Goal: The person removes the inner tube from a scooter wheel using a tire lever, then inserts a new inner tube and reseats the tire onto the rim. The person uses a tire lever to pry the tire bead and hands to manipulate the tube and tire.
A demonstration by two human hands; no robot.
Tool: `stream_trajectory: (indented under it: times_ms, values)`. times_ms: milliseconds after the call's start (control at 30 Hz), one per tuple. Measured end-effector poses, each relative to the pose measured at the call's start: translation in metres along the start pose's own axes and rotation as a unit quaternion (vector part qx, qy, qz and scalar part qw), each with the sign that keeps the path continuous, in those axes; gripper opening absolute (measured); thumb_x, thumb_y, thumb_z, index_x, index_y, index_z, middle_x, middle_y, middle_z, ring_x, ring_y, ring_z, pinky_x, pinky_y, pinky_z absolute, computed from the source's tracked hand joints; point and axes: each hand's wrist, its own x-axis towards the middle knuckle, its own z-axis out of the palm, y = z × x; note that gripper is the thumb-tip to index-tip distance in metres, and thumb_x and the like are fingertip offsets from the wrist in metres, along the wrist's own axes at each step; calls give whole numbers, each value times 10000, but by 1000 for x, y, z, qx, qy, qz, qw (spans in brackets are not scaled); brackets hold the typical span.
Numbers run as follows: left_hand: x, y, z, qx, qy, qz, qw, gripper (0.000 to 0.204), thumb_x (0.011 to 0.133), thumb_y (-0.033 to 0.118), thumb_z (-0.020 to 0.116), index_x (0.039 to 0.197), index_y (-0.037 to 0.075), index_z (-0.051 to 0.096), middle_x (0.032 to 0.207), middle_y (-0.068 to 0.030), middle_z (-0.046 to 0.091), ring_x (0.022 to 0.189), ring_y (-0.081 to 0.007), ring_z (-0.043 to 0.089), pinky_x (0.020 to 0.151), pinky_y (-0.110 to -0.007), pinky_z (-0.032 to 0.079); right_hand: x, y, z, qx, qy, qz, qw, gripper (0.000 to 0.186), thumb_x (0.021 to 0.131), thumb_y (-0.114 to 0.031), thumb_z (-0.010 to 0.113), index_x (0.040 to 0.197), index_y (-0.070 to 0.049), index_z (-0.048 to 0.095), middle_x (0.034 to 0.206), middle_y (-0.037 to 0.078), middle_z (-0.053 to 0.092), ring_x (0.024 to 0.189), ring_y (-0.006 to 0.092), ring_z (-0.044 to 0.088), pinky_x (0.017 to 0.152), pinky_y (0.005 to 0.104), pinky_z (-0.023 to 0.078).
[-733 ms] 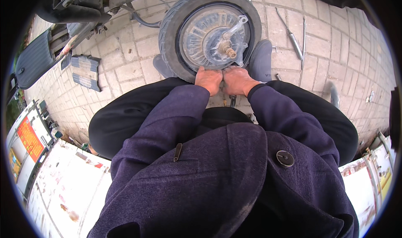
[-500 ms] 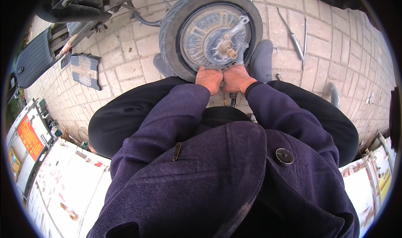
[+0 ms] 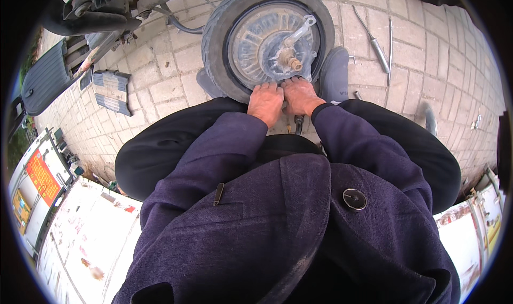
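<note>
A wheel with a black tyre [image 3: 215, 50] stands between my feet, its side facing up toward me. Dusty grey metal makes up its hub [image 3: 254, 45], with a brassy threaded axle [image 3: 294, 64] and a flat metal arm [image 3: 300, 32] sticking out. My left hand [image 3: 265, 103] is at the tyre's near edge, fingers curled over it. Right beside it, my right hand [image 3: 301, 96] grips the same edge below the axle. Both fingertips rest near the rim; the undersides of the hands are hidden.
Right of the wheel, a tool with a thick grey handle [image 3: 379, 55] and a thin metal rod [image 3: 390, 53] lie on the paving. A partly dismantled scooter [image 3: 101, 21] is at upper left, near a ribbed grey panel [image 3: 112, 92]. My shoe [image 3: 335, 77] flanks the tyre.
My fingers have come over the tyre's edge and now show from above; before, both hands looked like fists at the edge. The wheel has barely shifted.
</note>
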Motion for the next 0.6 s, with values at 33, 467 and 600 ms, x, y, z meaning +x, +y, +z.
stream_trajectory:
  times_ms: [33, 467, 600]
  values:
    - [0, 0, 1, 11, 29, 5, 1000, 285, 793, 157, 748, 1059, 64, 704, 1068, -90, 709, 1124, -297, 646, 953, -423, 466, -1, 0, -1, 1, 0, -1, 1000, 681, 701, -445, 857, 1239, -71, 672, 1265, 104, 663, 1247, 275, 592, 1084, 386, 442]
    - [3, -14, -10, -60, -58, 51, 995, 455, 741, 200, 832, 1111, 17, 641, 1142, -175, 677, 1122, -368, 652, 954, -485, 488, -3, 0, -8, 19, -18, 8, 1000, 724, 709, -452, 861, 1276, -57, 644, 1294, 126, 648, 1269, 284, 585, 1083, 392, 446]
    - [4, -10, -14, -52, -84, 33, 995, 454, 748, 208, 836, 1104, 15, 632, 1133, -181, 676, 1063, -367, 678, 904, -476, 514, -3, 0, -10, 27, -30, 12, 999, 730, 713, -445, 855, 1278, -43, 627, 1300, 148, 636, 1271, 310, 581, 1079, 408, 448]
